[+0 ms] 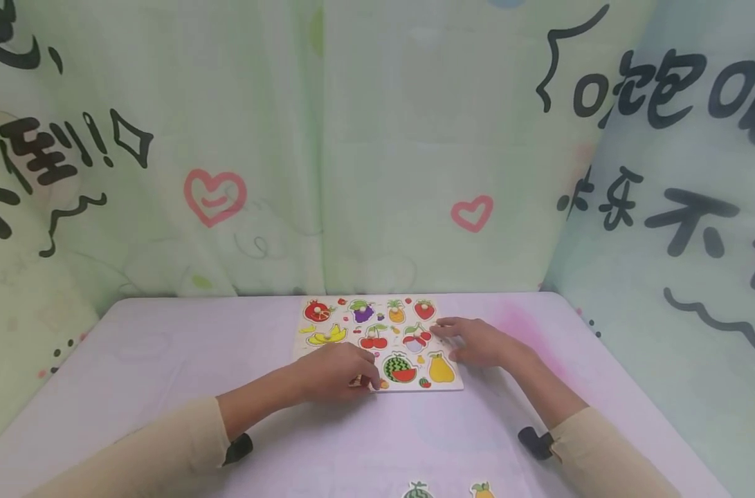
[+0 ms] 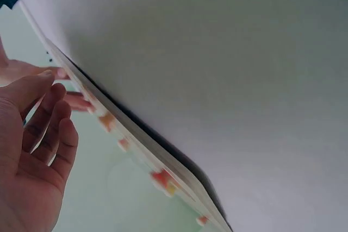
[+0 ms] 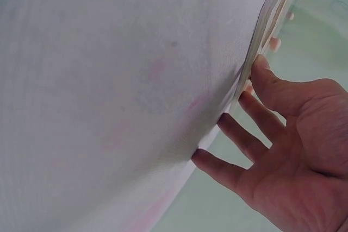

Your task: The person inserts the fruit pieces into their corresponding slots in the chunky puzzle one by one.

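Note:
A flat wooden fruit puzzle board lies near the far side of the table, with several fruit pictures and small round knobs. My left hand is over its lower left corner, thumb and forefinger pinched together at a puzzle piece mostly hidden beneath the fingers. In the left wrist view, the other fingers of the left hand curl loosely. My right hand is at the board's right edge. The right wrist view shows its thumb touching that edge and its fingers spread, fairly straight, down toward the tabletop.
A watermelon cutout and a yellow pear cutout lie at the near edge of the head view, partly cut off. The table has a pale cloth. Printed curtains hang behind and at both sides.

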A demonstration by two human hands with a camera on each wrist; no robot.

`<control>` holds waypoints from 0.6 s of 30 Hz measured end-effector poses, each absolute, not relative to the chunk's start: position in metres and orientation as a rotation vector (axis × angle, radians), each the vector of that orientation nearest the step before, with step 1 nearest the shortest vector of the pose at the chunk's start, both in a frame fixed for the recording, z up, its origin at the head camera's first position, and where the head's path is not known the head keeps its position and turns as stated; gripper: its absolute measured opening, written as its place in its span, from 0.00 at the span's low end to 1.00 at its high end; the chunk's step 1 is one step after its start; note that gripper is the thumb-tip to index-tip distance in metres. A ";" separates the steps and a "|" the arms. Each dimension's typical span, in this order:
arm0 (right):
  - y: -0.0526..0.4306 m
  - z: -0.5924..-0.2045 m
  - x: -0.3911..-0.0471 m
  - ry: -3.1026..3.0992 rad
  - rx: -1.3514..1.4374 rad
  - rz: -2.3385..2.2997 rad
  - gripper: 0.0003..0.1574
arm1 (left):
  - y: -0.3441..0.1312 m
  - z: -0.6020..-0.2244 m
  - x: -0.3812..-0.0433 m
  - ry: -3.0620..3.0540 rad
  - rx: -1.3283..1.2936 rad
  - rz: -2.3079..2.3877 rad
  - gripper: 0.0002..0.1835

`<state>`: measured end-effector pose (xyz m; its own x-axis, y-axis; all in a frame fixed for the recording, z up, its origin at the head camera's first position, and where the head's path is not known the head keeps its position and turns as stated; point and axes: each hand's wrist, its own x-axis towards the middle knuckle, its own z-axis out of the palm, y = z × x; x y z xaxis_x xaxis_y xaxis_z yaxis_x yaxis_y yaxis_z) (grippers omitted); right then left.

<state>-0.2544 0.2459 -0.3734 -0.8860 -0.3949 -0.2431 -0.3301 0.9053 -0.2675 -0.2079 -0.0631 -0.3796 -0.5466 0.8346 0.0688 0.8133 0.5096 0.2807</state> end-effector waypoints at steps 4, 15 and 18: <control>0.246 -0.375 -0.256 2.781 -0.550 -0.314 0.39 | -0.054 -0.380 -0.195 2.599 1.502 0.455 0.06; 0.248 -0.376 -0.258 2.786 -0.574 -0.317 0.38 | -0.029 -0.374 -0.164 2.464 1.645 0.387 0.07; 0.248 -0.376 -0.258 2.788 -0.576 -0.319 0.38 | -0.023 -0.373 -0.157 2.433 1.670 0.369 0.08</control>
